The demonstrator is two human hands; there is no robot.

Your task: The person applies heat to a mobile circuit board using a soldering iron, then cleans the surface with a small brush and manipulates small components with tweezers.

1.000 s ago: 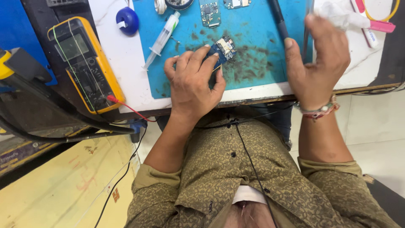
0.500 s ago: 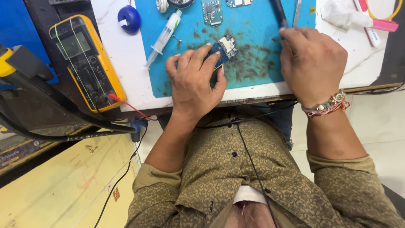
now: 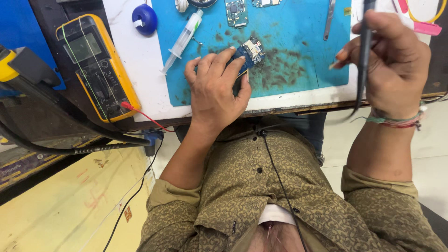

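— Where is the small circuit board (image 3: pixel 249 52)?

— On the blue mat (image 3: pixel 298 60), pinned under the fingers of the left hand (image 3: pixel 215 88) — long side slanting away from the body.

— And the right hand (image 3: pixel 389 63)?

— Closed around a thin black tool (image 3: pixel 363 56), raised off the mat, well right of the board. The left hand is nearer.

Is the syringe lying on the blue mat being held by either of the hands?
No, the syringe lies free on the blue mat; the left hand presses a small circuit board, the right hand grips a dark tool.

White worktop (image 3: pixel 140 65) over pale floor tiles (image 3: pixel 434 158) (yellow boards (image 3: pixel 70 205) beside)
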